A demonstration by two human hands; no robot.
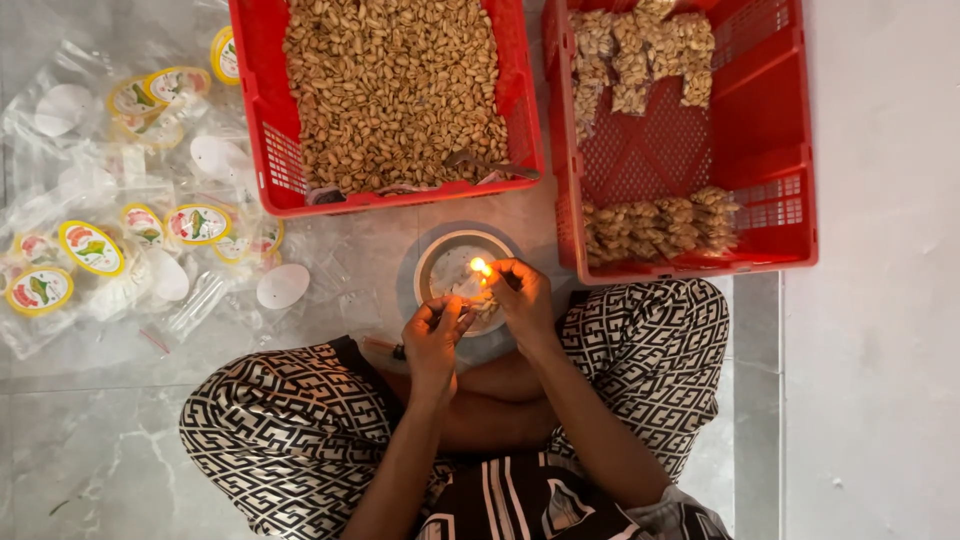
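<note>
I sit cross-legged on the floor. My left hand [437,337] and my right hand [521,297] together pinch a small clear bag of peanuts [478,297] over a round metal bowl [452,256]. A small flame [480,266] burns at the bag's top edge, just beside my right fingertips. What feeds the flame is hidden by the bag and fingers.
A red crate [262,120] full of loose peanuts stands ahead. A second red crate [770,150] to the right holds several filled peanut bags. Clear empty bags with round yellow labels [92,247] lie scattered on the grey tiled floor at the left.
</note>
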